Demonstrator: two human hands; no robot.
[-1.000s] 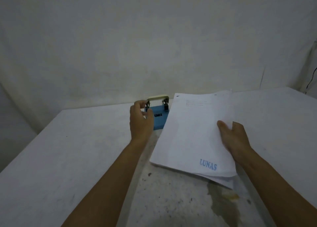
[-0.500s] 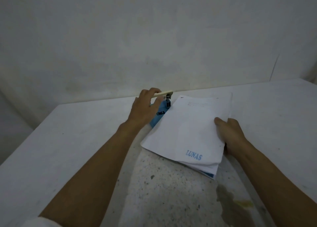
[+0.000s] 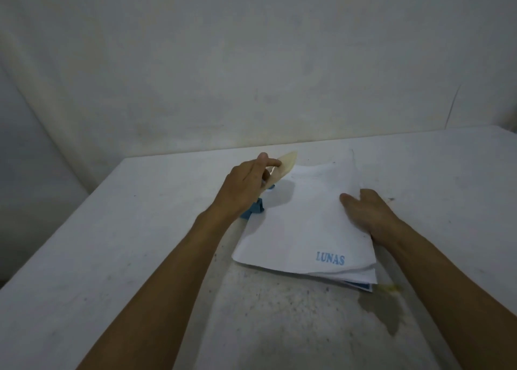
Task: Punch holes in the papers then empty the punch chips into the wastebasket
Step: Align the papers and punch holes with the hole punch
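Observation:
A stack of white papers (image 3: 305,224) with "LUNAS" printed in blue lies on the table, its left edge pushed into a blue hole punch (image 3: 253,210). My left hand (image 3: 246,186) rests over the punch, fingers curled on its cream lever (image 3: 285,165), which stands raised; most of the punch is hidden under hand and paper. My right hand (image 3: 366,213) grips the right edge of the stack, thumb on top and fingers underneath. No wastebasket is in view.
The white table (image 3: 134,244) is speckled with dirt near the front, with a dark stain (image 3: 383,305) just right of the papers' near corner. A bare wall (image 3: 251,62) stands close behind the table's far edge.
My left hand moved from the punch's side up onto its lever. The papers slid left, deeper over the punch. The view shifted, so everything sits lower and more centred.

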